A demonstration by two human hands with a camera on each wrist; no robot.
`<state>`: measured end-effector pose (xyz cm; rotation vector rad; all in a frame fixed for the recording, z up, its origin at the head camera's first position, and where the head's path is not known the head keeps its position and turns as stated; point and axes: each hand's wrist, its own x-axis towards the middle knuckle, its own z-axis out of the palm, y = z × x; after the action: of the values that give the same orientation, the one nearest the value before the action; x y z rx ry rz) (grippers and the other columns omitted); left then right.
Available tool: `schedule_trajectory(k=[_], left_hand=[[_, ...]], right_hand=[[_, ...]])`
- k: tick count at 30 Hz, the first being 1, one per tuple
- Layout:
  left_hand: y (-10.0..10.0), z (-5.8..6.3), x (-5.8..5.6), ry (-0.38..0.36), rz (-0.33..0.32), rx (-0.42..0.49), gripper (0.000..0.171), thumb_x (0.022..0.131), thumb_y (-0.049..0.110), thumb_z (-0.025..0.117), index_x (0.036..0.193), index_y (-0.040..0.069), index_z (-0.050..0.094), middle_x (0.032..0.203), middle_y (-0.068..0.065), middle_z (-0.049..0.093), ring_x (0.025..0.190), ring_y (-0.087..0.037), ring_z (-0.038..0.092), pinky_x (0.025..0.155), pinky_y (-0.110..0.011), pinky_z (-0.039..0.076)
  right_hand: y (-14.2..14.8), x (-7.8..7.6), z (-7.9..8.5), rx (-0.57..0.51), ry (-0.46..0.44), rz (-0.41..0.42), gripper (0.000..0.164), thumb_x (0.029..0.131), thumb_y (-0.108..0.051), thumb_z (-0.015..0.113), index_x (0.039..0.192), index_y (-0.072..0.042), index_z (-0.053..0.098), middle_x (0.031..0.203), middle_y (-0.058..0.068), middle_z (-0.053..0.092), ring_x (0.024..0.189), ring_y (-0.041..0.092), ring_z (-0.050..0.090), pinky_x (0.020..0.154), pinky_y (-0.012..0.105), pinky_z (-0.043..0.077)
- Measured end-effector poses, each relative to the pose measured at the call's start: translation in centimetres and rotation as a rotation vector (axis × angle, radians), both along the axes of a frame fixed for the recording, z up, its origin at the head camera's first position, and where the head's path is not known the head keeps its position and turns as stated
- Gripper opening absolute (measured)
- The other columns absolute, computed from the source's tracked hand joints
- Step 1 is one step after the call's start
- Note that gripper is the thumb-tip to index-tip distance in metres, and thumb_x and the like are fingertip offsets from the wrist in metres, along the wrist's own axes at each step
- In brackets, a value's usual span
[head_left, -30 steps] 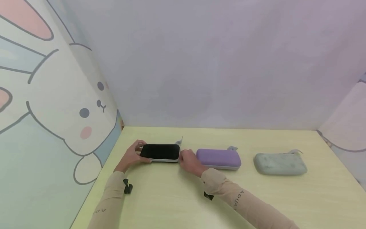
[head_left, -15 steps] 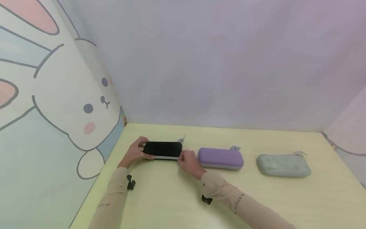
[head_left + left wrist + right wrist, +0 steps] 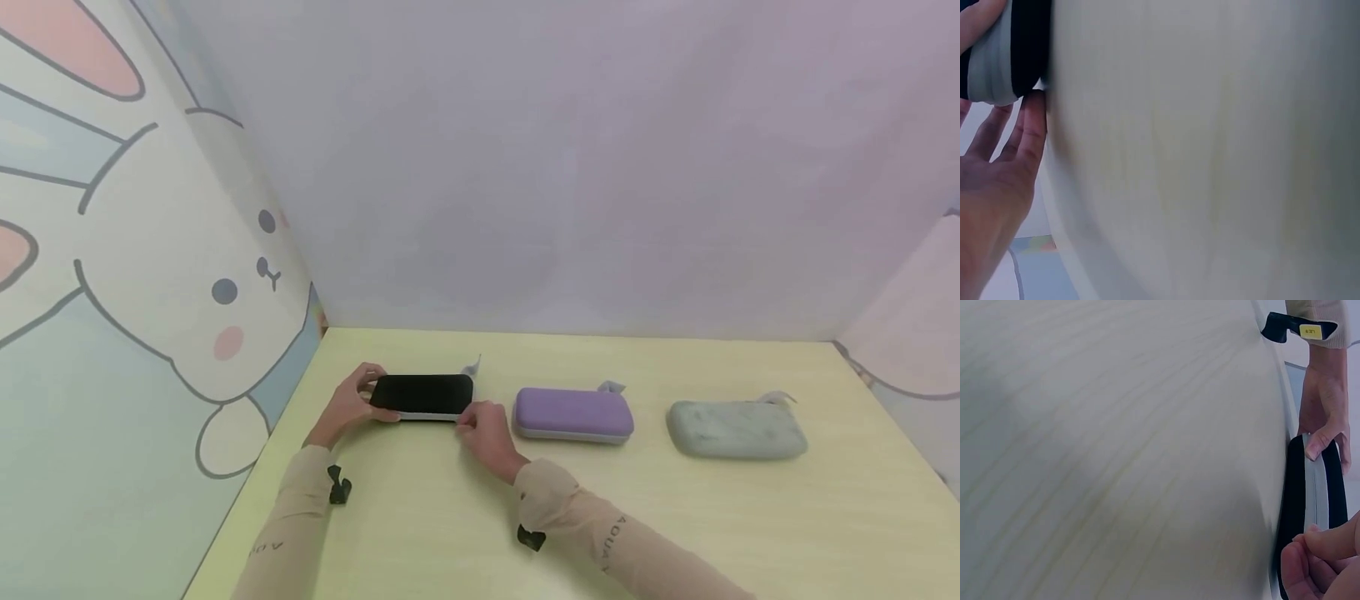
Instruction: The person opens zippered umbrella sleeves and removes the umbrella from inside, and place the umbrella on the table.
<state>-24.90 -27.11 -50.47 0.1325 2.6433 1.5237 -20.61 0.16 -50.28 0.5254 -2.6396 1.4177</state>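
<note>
On the left of the table, in the head view, lies a black hard zip case with a pale grey band round its side. My left hand grips its left end, thumb along the front and fingers behind. In the right wrist view that left thumb presses on the grey band, which has a zip line along it. My right hand is at the case's front right corner. Its thumb and forefinger pinch at the zip line; the zipper pull is hidden between them. A grey strap sticks up behind the case.
A purple case lies just right of my right hand, with a grey loop behind it. Farther right is a grey-green case. A rabbit-print wall borders the pale yellow table on the left.
My right hand has moved from the case's right end round to its front corner, slightly left and nearer me. My left hand keeps its grip, and the case stays in place.
</note>
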Motion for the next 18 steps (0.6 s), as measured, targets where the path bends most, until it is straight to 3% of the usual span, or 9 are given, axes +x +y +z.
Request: schedule_trajectory(k=[18], left_hand=[[0.08,0.34,0.10,-0.021,-0.003,-0.027,0.077,0.055,0.024,0.093,0.116,0.021,0.047,0.136,-0.011,0.049,0.109,-0.030,0.052,0.091,-0.049,0.039]], right_hand=[[-1.08,0.34,-0.06,-0.027,0.013,-0.044,0.009,0.076,0.008,0.067,0.073,0.001,0.071,0.070,0.003,0.067,0.064,0.009,0.058,0.059,0.022,0.048]])
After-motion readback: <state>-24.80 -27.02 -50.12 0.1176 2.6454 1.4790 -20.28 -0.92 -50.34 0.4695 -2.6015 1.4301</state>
